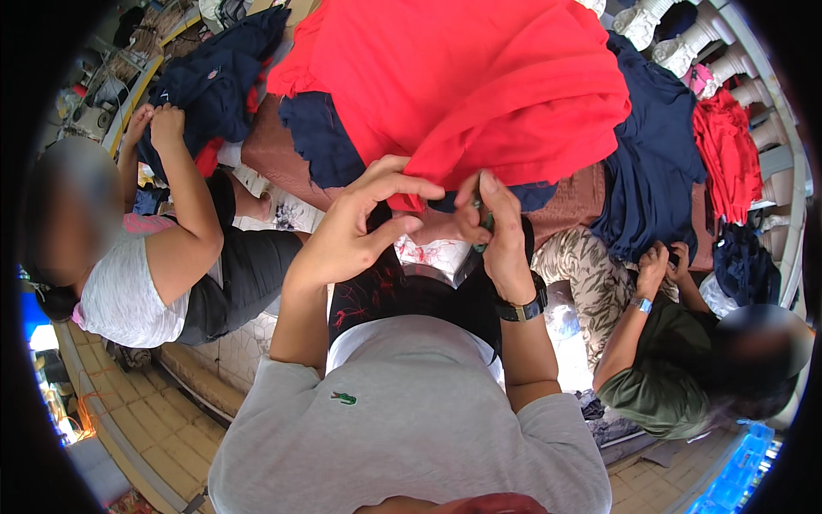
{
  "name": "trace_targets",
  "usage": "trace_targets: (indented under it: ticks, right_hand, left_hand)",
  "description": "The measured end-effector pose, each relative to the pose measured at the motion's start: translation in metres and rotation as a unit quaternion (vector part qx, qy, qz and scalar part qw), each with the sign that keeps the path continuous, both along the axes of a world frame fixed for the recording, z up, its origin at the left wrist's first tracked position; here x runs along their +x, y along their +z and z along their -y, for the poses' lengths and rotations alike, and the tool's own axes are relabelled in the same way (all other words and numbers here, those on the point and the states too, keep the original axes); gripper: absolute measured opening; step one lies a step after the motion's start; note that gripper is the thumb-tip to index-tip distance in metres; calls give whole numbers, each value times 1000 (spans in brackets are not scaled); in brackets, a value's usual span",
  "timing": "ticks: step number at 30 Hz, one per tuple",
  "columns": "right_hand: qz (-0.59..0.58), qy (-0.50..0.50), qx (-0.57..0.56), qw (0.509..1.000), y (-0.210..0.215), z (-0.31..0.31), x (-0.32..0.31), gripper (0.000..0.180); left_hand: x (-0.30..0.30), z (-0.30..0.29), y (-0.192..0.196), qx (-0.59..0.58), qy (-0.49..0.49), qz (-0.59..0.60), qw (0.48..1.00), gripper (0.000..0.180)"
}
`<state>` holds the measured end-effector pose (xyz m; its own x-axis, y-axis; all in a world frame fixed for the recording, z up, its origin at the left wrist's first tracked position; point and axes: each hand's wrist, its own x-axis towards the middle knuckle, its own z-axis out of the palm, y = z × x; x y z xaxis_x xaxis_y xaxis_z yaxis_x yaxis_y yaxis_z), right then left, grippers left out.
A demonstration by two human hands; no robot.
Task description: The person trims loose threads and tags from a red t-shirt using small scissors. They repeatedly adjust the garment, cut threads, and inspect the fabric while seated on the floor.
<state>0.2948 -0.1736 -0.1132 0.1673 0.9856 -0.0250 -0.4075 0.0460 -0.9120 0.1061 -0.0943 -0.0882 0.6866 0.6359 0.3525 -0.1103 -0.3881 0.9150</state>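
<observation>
A large red garment (479, 94) lies heaped in front of me, its near edge hanging toward my lap. My left hand (355, 223) is at that edge, thumb and forefinger spread apart; a red corner passes behind the forefinger. Whether its other fingers pinch the cloth is hidden. My right hand (503, 236), a dark watch (524, 308) on its wrist, is closed around a small dark green tool (485, 224), mostly covered by the fingers. It looks like thread snips, though I cannot tell for certain. The fingertips are just below the red edge.
Navy cloth (317, 137) lies beneath the red garment on a brown covered surface (278, 158). Co-workers sit left (163, 274) and right (676, 368), each handling navy garments (646, 146). Another red garment (728, 150) hangs by white balusters (698, 38). A blue crate (741, 471) stands lower right.
</observation>
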Motion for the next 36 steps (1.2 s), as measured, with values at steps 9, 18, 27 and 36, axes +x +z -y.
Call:
trace_targets:
  ticks: [9, 18, 27, 36]
  right_hand:
    - [106, -133, 91, 981, -2, -20, -24, 24]
    - [151, -136, 54, 978, 10, -25, -31, 19]
    - [159, -105, 65, 980, 30, -6, -31, 17]
    - [223, -86, 70, 969, 26, -4, -33, 14]
  left_hand:
    - [32, -3, -4, -106, 138, 178, 969, 31]
    - [22, -14, 3, -99, 106, 71, 987, 29]
    - [20, -18, -1, 107, 161, 13, 981, 22]
    - [27, -15, -6, 161, 193, -1, 968, 14]
